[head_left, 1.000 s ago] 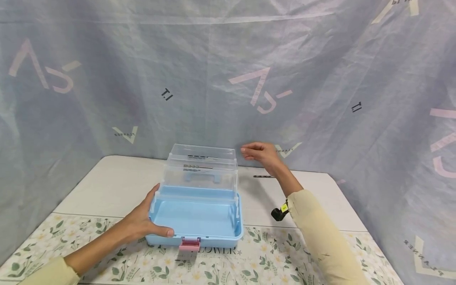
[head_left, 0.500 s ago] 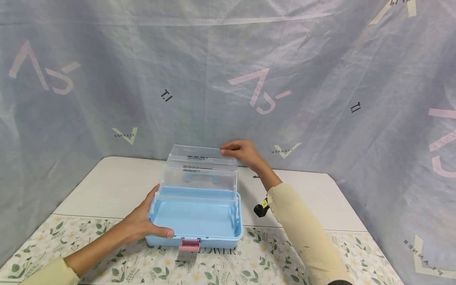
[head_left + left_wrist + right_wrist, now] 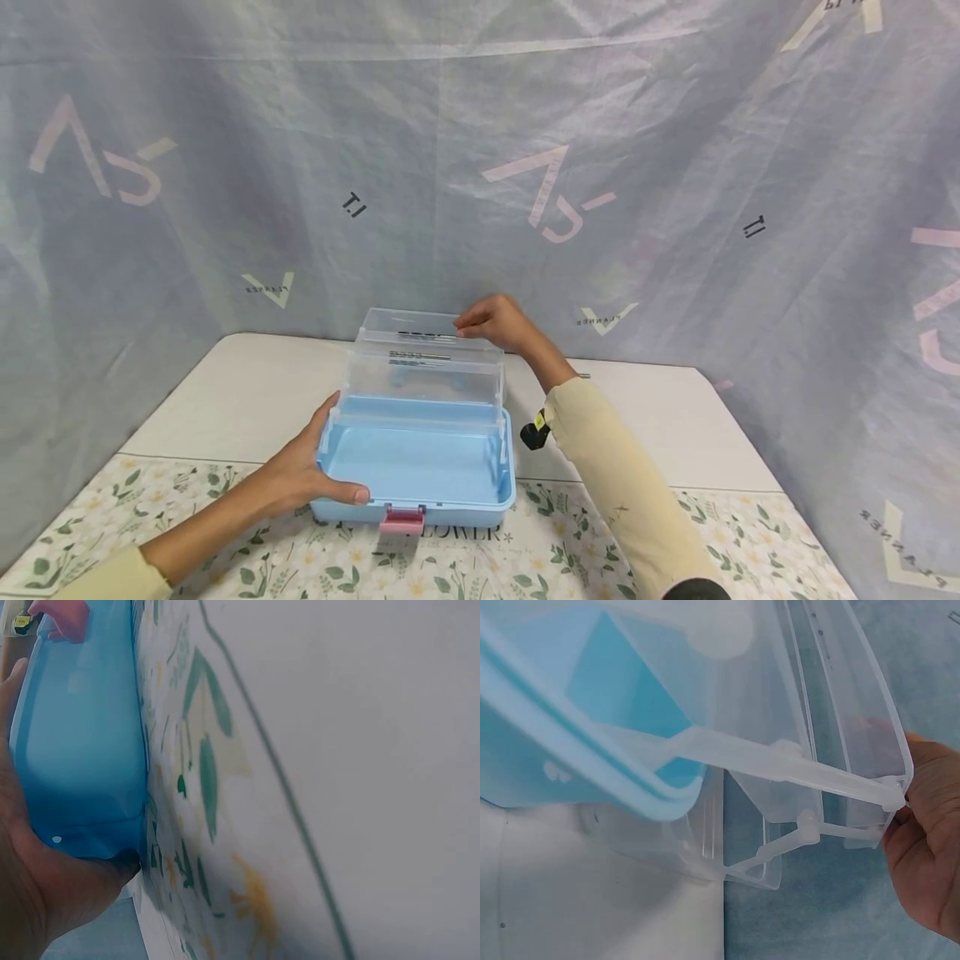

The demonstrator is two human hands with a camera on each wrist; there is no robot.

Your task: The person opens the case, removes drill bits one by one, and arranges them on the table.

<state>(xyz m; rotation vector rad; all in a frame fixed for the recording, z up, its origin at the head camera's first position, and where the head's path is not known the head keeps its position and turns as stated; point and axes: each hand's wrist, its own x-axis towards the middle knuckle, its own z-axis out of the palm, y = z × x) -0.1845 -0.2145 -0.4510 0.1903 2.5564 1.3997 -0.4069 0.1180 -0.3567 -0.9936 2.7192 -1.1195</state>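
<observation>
A light-blue plastic toolbox (image 3: 420, 458) with a pink latch (image 3: 402, 521) stands unfolded, its clear trays (image 3: 427, 383) stepped up behind it. My left hand (image 3: 307, 475) grips its left end, the thumb along the front wall and the fingers at the side; the left wrist view shows the thumb against the blue wall (image 3: 82, 735). My right hand (image 3: 495, 321) is at the right part of the top tray, fingertips pinched together beside dark drill bits (image 3: 423, 335) there. In the right wrist view the curled fingers (image 3: 930, 825) are partly behind the clear tray.
More drill bits (image 3: 416, 357) lie in a lower tray. A drill bit end (image 3: 584, 376) shows on the white table (image 3: 637, 417) behind the right forearm. A floral cloth (image 3: 555, 550) covers the table's front, and a grey printed curtain (image 3: 450, 167) hangs close behind.
My right hand has moved left from beside the top tray to over it, lowering slightly at its drill bits. The left hand keeps its grip on the toolbox.
</observation>
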